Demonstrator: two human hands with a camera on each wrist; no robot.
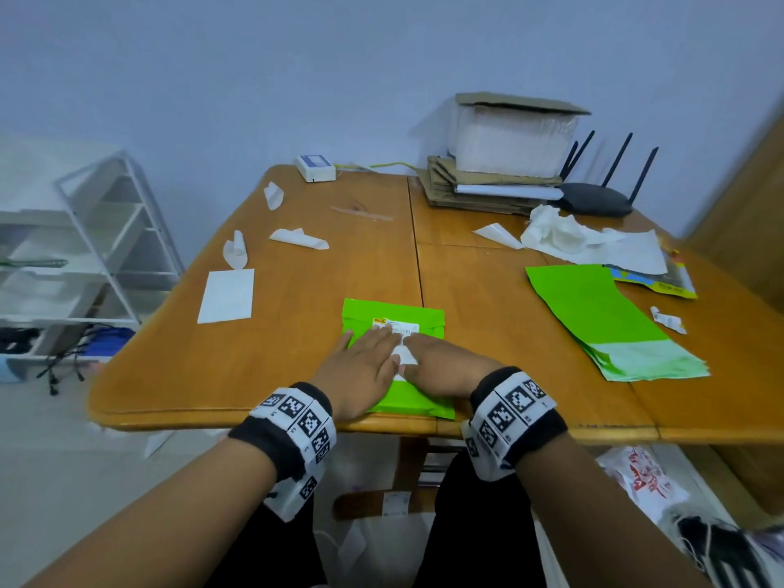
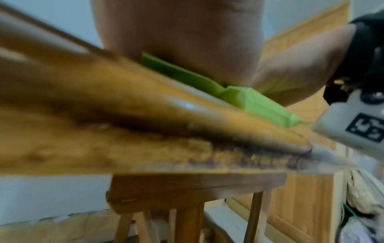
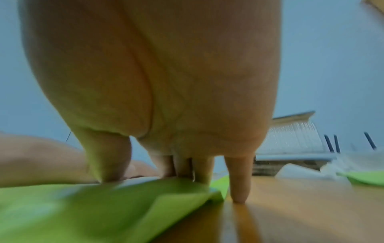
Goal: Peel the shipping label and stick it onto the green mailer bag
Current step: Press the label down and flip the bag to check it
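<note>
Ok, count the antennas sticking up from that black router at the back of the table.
4 antennas on the black router, at the table's back right: two close together nearest the cardboard stack, one in the middle, one farthest right. More may hide behind.

No text can be read. The label (image 1: 396, 328) on the mailer (image 1: 392, 316) carries print and an orange mark, too small to make out. Wristbands (image 1: 511, 411) show black-and-white square code markers, with no words. A white bag (image 1: 645, 481) below the mailer bears illegible red print.
</note>
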